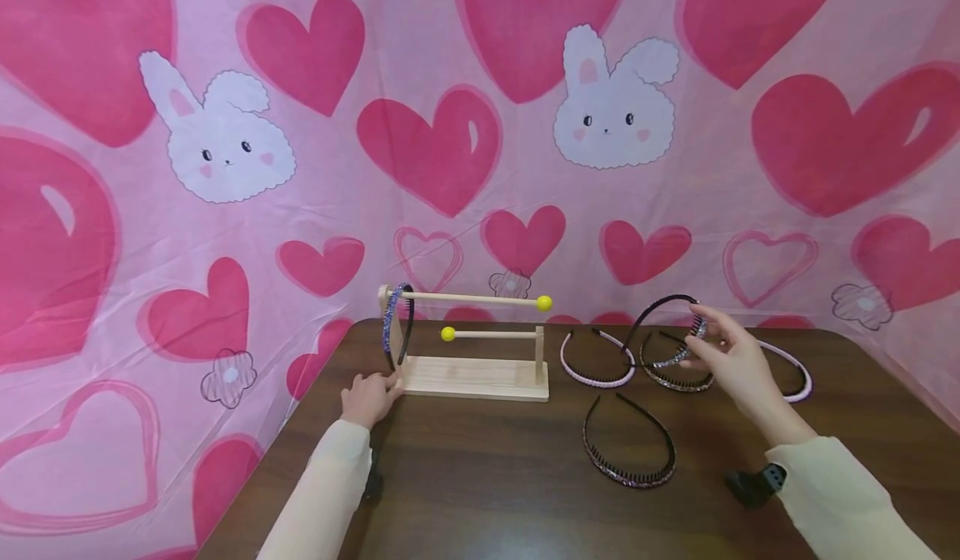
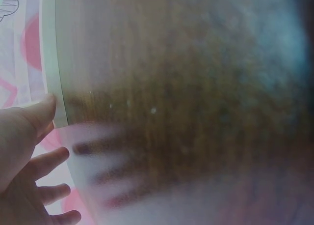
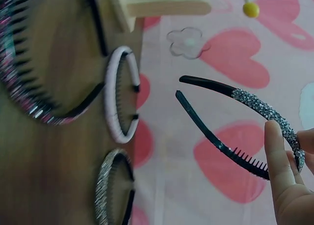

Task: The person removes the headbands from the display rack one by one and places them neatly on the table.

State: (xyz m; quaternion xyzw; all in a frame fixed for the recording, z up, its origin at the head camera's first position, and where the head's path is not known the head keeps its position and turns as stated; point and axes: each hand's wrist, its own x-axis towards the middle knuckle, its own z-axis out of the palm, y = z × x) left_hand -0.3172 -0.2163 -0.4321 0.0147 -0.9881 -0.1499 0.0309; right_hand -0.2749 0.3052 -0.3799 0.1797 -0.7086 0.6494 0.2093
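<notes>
My right hand [image 1: 738, 368] pinches a black headband with silver rhinestones [image 3: 267, 109] by its glittery crown, above the tabletop. In the right wrist view its two black ends point away from the fingers. My left hand [image 1: 367, 399] rests on the table at the left end of a wooden headband stand [image 1: 472, 389], its thumb touching the base. The left wrist view shows the other fingers of that hand spread, holding nothing. A blue glittery headband [image 1: 388, 322] hangs at the left end of the stand's upper rod.
Right of the stand lie a pink headband [image 1: 597, 379], a dark glittery one [image 1: 630, 481], a silvery-brown one [image 1: 682, 383] and another pink one [image 1: 802, 389], partly behind the right hand. Yellow balls [image 1: 543, 302] cap the rods. A pink heart-patterned cloth [image 1: 480, 243] hangs behind the table [image 1: 480, 477].
</notes>
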